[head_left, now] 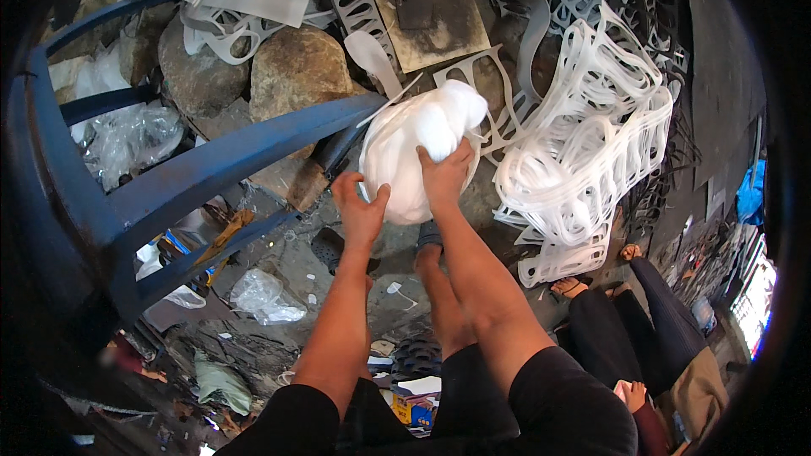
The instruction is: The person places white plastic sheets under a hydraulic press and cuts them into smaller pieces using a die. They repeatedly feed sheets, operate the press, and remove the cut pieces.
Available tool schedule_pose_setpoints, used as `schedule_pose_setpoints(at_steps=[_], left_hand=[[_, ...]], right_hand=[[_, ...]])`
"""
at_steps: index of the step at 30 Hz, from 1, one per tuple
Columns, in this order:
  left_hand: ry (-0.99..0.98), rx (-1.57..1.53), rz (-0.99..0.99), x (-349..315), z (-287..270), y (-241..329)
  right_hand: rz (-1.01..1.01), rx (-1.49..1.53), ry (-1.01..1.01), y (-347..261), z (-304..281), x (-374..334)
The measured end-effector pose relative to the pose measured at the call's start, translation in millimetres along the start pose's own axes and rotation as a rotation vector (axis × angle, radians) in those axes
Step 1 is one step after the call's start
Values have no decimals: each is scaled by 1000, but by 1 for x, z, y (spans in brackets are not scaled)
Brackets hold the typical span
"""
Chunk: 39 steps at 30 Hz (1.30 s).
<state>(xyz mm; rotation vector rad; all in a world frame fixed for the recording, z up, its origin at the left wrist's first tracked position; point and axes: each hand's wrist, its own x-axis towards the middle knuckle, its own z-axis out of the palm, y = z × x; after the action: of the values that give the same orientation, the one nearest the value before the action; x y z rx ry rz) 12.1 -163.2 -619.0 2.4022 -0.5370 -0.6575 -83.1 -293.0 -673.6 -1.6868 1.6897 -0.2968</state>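
A bulging white plastic bag (pixel 397 165), its top gathered into a thick twisted neck, is in front of me between my hands. My right hand (pixel 445 176) grips it just below the neck, fingers and thumb pressed into the plastic. At its lower left side, my left hand (pixel 359 209) holds the bag with curled fingers and the thumb against it. What fills the bag is hidden.
A blue metal frame (pixel 245 152) reaches in from the left, near large stones (pixel 300 63). White cut-out sheet scraps (pixel 583 143) are heaped at right. A stained square board (pixel 427 13) lies beyond the bag. Another person's legs (pixel 608 329) are at lower right.
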Motion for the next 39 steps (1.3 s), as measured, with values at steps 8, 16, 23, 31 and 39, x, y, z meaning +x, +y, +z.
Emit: schedule_pose_setpoints(at_steps=[8,16,23,31,39], left_hand=[[-374,102,222,107,3,27],[-257,-428,76,99,1,15],[-67,93,233,32,-31,3],[-293,-22,422,-35,14,-43],[-452,291,150,-6,14,-44]], right_hand=[[-164,63,-172,-1,-10,-48],[38,86,-488,8,2,-59],[297,-9,-309,0,35,-44],[65,-163,-768,-1,-9,-39],[292,328,-603,-55,28,140]])
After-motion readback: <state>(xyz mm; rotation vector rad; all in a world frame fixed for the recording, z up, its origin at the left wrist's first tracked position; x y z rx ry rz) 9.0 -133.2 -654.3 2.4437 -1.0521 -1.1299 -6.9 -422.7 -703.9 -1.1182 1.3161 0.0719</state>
